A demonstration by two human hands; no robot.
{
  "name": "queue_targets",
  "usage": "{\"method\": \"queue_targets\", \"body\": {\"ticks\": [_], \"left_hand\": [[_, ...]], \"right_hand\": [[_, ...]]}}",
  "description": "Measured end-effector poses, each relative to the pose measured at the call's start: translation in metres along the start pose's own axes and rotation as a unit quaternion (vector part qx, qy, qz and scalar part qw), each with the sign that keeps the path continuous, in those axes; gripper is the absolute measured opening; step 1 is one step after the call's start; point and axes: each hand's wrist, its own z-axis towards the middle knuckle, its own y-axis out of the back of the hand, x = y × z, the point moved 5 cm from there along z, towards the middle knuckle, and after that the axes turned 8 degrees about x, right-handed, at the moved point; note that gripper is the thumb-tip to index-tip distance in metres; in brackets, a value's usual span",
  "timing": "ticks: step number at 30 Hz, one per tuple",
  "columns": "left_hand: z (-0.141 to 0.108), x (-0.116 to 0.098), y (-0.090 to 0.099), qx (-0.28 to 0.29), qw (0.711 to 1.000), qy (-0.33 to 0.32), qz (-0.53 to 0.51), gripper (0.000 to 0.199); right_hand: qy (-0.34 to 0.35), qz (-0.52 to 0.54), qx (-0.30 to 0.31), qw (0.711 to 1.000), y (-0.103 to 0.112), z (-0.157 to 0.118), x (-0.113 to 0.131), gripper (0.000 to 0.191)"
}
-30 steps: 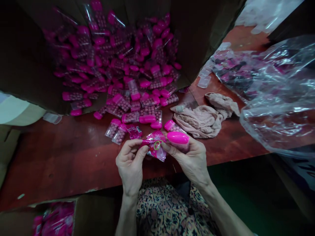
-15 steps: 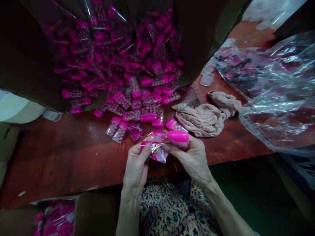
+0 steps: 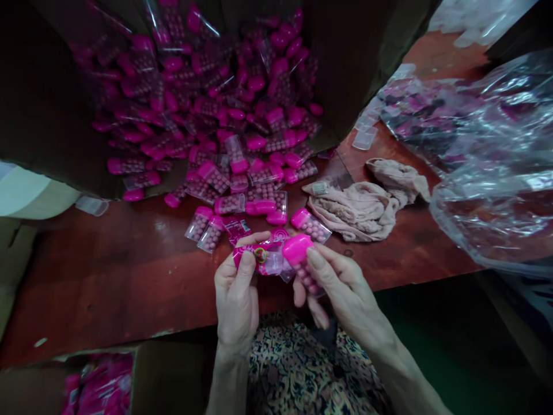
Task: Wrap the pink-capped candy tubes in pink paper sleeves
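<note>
My left hand (image 3: 237, 288) pinches a pink and clear plastic wrapper (image 3: 272, 260) between thumb and fingers. In my right hand (image 3: 341, 282) is a small clear candy container (image 3: 307, 275) with a bright pink cap, tilted, pink balls showing inside. Its capped end is at the right edge of the wrapper; I cannot tell whether they touch. Just beyond my hands lie a pink printed packet (image 3: 237, 229) and two filled containers (image 3: 205, 227). Another filled container (image 3: 311, 225) rests behind my right hand.
A large cardboard box (image 3: 358, 75) on its side spills many pink-capped containers onto the red table (image 3: 129, 271). A crumpled cloth (image 3: 358, 207) lies right of them. Farther right is a clear plastic bag (image 3: 488, 173). A box of pink packets (image 3: 106, 383) stands at lower left.
My right hand has let go of the wrapper and turned the container from lying across the fingers to cap-up-left, held by thumb and fingers. The left hand keeps the wrapper, spread more flatly.
</note>
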Motion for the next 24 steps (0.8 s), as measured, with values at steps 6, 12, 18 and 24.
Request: {"method": "queue_targets", "body": {"ticks": [6, 12, 18, 24], "left_hand": [[0.002, 0.002, 0.0, 0.017, 1.0, 0.002, -0.019, 0.022], [0.003, 0.003, 0.002, 0.087, 0.996, 0.025, 0.006, 0.022], [0.003, 0.012, 0.004, 0.11, 0.993, 0.049, -0.002, 0.021], [0.001, 0.016, 0.0, 0.103, 0.994, 0.032, 0.014, 0.022]], "right_hand": [[-0.029, -0.052, 0.004, 0.998, 0.001, 0.001, -0.004, 0.034], [-0.031, -0.17, 0.059, 0.983, 0.01, 0.0, 0.002, 0.034], [-0.031, -0.232, 0.1, 0.967, 0.018, 0.0, 0.002, 0.036], [-0.038, -0.202, 0.106, 0.973, 0.026, 0.0, -0.003, 0.033]]}}
